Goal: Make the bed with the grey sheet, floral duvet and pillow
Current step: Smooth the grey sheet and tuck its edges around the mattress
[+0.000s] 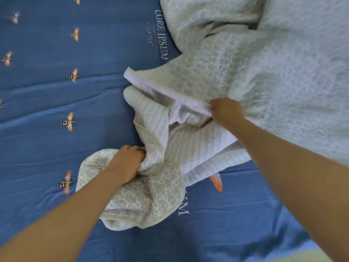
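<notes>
Nearest me, my left hand [130,163] grips a bunched corner of the floral duvet [264,63], fingers curled into the fabric. Its crumpled bulk runs from that corner toward the far right across the blue bee-print sheet [56,101]. Farther out, my right hand [226,110] pinches the duvet's white-bound edge.

1 floral duvet [264,72], 1 blue sheet [56,148], 2 hands: left hand [128,163], right hand [226,110]
</notes>
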`<state>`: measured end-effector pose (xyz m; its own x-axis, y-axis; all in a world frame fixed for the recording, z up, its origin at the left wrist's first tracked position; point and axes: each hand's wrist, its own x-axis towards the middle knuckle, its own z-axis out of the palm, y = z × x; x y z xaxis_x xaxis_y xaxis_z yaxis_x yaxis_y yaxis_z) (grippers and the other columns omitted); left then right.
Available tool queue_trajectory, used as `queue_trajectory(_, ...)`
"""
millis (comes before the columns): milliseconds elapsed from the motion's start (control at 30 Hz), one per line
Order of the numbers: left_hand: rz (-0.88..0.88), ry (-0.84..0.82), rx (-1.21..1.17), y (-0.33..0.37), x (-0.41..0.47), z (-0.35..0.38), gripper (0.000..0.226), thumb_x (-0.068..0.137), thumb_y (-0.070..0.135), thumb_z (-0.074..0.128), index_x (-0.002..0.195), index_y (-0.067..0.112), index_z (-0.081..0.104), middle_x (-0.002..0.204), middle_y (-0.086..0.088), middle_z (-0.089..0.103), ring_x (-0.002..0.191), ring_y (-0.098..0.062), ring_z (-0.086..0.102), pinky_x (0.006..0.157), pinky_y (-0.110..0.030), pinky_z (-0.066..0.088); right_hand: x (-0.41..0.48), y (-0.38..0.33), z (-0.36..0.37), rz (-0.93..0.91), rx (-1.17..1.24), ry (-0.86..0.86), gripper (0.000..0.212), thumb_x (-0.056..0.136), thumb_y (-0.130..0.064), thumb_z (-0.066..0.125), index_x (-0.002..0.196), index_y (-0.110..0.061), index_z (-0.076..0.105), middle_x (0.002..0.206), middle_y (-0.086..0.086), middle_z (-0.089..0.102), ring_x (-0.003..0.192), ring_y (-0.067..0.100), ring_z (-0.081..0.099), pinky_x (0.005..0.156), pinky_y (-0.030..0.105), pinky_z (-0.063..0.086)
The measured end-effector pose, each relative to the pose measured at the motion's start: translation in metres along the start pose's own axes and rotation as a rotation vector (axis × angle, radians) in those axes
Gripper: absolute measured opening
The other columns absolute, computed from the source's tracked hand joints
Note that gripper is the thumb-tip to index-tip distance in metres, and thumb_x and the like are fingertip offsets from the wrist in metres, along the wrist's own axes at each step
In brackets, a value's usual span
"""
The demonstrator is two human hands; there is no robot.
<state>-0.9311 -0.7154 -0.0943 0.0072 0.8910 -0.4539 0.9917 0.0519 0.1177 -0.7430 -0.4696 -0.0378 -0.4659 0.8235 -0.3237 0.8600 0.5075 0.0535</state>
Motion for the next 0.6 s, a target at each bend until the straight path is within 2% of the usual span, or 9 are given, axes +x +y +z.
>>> queue_trajectory(67,-0.068,-0.057,0.034,0.007,-0.003,-0.008,0.038,0.088,0.015,0.053,0.125,0.023,0.052,0.124,0.003,0.058,0.115,-0.018,0.052,0.097,-0.028,0.033,-0.035,0.015,0.018,-0.073,-0.095,-0.186,0.029,0.095,-0.013,0.041,0.114,-0.017,0.063,0.106,0.008,0.066,0.095,0.03,0.063,0.081,0.037,0.051)
queue_trajectory(133,-0.099,-0.07,0.025,0.014,-0.012,-0.013,0.039,0.087,0.03,0.055,0.125,0.025,0.049,0.119,0.006,0.06,0.111,-0.017,0.054,0.095,-0.03,0.035,-0.078,0.046,0.042,-0.078,-0.159,-0.413,0.031,0.095,-0.013,0.039,0.116,-0.016,0.062,0.112,0.008,0.065,0.101,0.03,0.062,0.081,0.035,0.047)
queue_trajectory(200,-0.154,-0.047,-0.098,0.027,-0.023,-0.017,0.059,0.081,0.053,0.057,0.13,0.024,0.041,0.117,0.007,0.061,0.107,-0.017,0.058,0.093,-0.033,0.037,-0.131,0.086,0.07,-0.043,-0.187,-0.627,0.036,0.093,-0.014,0.039,0.124,-0.017,0.057,0.123,0.008,0.062,0.111,0.03,0.06,0.084,0.036,0.045)
queue_trajectory(267,-0.286,-0.056,-0.288,0.036,-0.027,-0.022,0.089,0.076,0.07,0.055,0.144,0.022,0.023,0.124,0.007,0.06,0.109,-0.019,0.059,0.094,-0.036,0.039,-0.188,0.124,0.101,0.024,-0.247,-0.793,0.039,0.097,-0.021,0.037,0.134,-0.021,0.051,0.134,0.006,0.056,0.121,0.029,0.054,0.095,0.038,0.043)
queue_trajectory(333,-0.384,-0.092,-0.46,0.043,-0.027,-0.029,0.106,0.074,0.075,0.054,0.152,0.031,-0.003,0.136,0.007,0.054,0.118,-0.022,0.056,0.101,-0.04,0.04,-0.241,0.161,0.122,0.109,-0.317,-0.918,0.042,0.101,-0.028,0.034,0.141,-0.023,0.046,0.142,0.004,0.05,0.128,0.026,0.049,0.105,0.037,0.039)
queue_trajectory(400,-0.369,-0.107,-0.476,0.046,-0.026,-0.036,0.101,0.076,0.068,0.06,0.152,0.04,-0.001,0.141,0.008,0.048,0.125,-0.023,0.05,0.104,-0.041,0.039,-0.27,0.187,0.13,0.207,-0.302,-0.98,0.044,0.101,-0.026,0.035,0.145,-0.02,0.04,0.149,0.006,0.042,0.132,0.025,0.044,0.109,0.035,0.036)
queue_trajectory(467,-0.197,-0.068,-0.294,0.053,-0.026,-0.039,0.071,0.084,0.05,0.061,0.146,0.037,0.03,0.137,0.009,0.049,0.125,-0.022,0.049,0.102,-0.038,0.039,-0.268,0.198,0.125,0.302,-0.134,-0.948,0.045,0.099,-0.019,0.04,0.144,-0.015,0.039,0.146,0.009,0.043,0.129,0.025,0.047,0.107,0.034,0.039)
queue_trajectory(500,-0.077,-0.042,-0.22,0.059,-0.027,-0.039,0.053,0.086,0.038,0.059,0.138,0.034,0.045,0.132,0.009,0.051,0.121,-0.021,0.051,0.099,-0.035,0.039,-0.259,0.196,0.119,0.382,0.011,-0.841,0.047,0.099,-0.017,0.04,0.145,-0.012,0.037,0.146,0.01,0.042,0.129,0.026,0.047,0.106,0.034,0.039)
queue_trajectory(600,0.111,-0.118,-0.209,0.084,-0.037,-0.032,0.03,0.089,0.025,0.055,0.117,0.035,0.062,0.123,0.014,0.055,0.106,-0.015,0.053,0.09,-0.026,0.039,-0.211,0.162,0.076,0.572,0.443,-0.182,0.04,0.096,-0.007,0.042,0.137,-0.007,0.041,0.143,0.015,0.041,0.121,0.032,0.049,0.097,0.041,0.043)
